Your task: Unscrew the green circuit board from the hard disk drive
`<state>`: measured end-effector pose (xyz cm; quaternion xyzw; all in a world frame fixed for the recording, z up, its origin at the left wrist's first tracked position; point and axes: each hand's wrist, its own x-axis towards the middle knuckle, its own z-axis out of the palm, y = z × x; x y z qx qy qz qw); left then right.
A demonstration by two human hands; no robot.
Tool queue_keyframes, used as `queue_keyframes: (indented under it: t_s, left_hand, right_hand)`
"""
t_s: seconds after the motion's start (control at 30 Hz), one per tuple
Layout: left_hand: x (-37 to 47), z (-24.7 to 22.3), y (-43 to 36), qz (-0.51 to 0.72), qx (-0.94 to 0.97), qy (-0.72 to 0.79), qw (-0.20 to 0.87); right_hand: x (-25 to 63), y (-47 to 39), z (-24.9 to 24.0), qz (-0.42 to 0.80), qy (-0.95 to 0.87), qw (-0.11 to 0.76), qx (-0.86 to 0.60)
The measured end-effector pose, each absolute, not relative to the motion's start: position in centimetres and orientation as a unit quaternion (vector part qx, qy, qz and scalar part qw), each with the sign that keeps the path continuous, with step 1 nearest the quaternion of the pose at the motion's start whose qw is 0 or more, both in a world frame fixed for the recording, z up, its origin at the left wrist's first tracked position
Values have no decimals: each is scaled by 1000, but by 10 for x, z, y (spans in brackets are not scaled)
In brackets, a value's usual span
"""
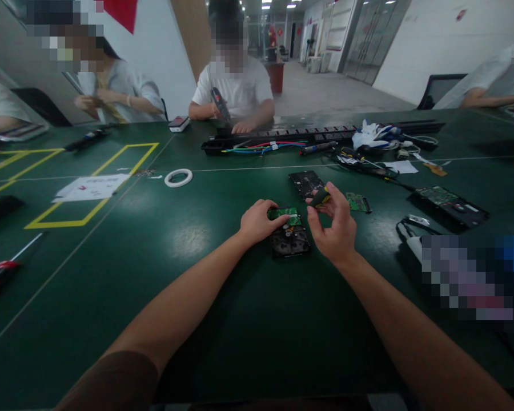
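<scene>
A black hard drive [290, 242] lies on the green table in front of me, with a green circuit board [292, 216] over its far part. My left hand [261, 221] grips the board and the drive's far left side, thumb on top of the board. In my right hand [334, 228], raised just right of the drive, is a dark screwdriver handle with yellow marks [320, 197]; its tip cannot be made out. Behind that hand lies a second black drive [305, 184]. A loose green board [358, 202] rests to the right.
A white tape roll [179, 178] and papers [93, 187] lie left. A red-handled screwdriver [4, 277] is far left. Across the table, a black rail [325, 135] and cables stretch before a person holding a tool. Another drive [449, 206] sits right.
</scene>
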<state>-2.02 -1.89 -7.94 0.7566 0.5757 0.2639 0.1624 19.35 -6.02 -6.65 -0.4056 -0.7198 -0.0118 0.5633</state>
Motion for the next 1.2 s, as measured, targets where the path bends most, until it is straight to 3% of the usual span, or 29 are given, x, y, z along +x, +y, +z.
queue_keyframes:
  t_s: [0.9,1.2]
  left_hand:
    - [-21,-80,-18,264,755,578,160]
    - [-21,-80,-18,260,756,579,162]
  right_hand:
    - [195,-62,-63,-74,-730,549,-400]
    - [193,-64,-64,-21,-734,549,-400]
